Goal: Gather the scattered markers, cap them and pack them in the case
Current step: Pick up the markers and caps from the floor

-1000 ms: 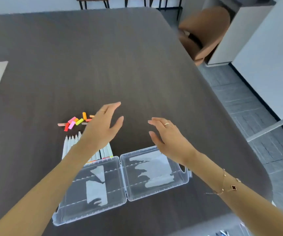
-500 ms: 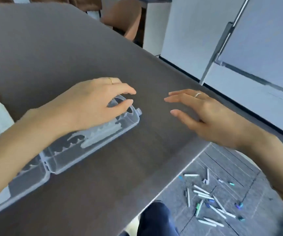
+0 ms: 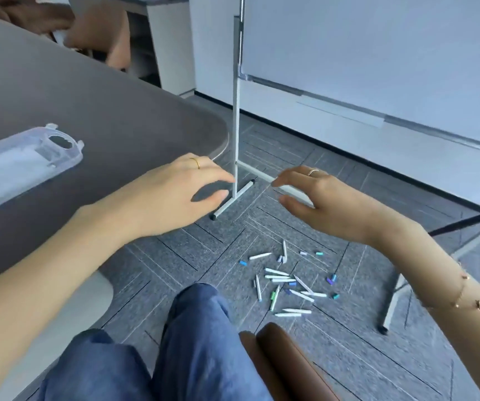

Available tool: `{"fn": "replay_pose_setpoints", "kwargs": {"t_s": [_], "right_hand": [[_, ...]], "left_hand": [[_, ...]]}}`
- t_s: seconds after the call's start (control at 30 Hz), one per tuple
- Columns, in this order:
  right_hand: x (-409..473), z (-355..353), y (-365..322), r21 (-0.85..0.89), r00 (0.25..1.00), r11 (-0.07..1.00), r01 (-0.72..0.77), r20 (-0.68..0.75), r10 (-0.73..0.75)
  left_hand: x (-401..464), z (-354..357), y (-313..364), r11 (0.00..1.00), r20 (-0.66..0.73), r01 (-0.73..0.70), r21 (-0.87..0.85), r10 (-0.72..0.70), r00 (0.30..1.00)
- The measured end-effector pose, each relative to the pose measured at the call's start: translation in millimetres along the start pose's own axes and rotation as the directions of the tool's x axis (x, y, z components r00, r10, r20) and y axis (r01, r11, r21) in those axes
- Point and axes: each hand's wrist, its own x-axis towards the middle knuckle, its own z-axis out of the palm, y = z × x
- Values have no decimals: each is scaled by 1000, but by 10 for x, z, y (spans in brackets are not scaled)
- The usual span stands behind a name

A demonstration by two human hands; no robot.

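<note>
From where I watch, the job looks barely begun: the markers and their loose caps lie scattered on the floor at lower centre of the frame, uncapped as far as I can tell. The clear case lies open on the surface at the left edge, well apart from them. My left hand and right hand hover mid-frame, fingers loosely spread, holding nothing, so gathering, capping and packing all remain.
</note>
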Motion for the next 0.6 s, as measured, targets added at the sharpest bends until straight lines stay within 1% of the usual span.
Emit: {"fn": "replay_pose_setpoints", "kwargs": {"t_s": [0.07, 0.13, 0.27, 0.43, 0.6], "right_hand": [[-133, 68, 270, -11, 999, 999, -46, 14, 47], [-213, 168, 568, -29, 995, 995, -95, 20, 95], [-305, 517, 1146, 15, 979, 980, -201, 46, 200], [-247, 1206, 1867, 41, 945, 951, -305, 137, 297], [-34, 2019, 2503, 69, 899, 912, -404, 212, 382]], "left_hand": [[224, 235, 153, 1000, 20, -17, -11, 17, 1000], [472, 527, 230, 999, 47, -4, -39, 6, 999], [934, 1239, 208, 997, 191, 56, -44, -47, 980], [1456, 2148, -186, 982, 344, 183, -44, -157, 926], [1887, 3050, -674, 956, 364, 280, -90, -231, 903]]}}
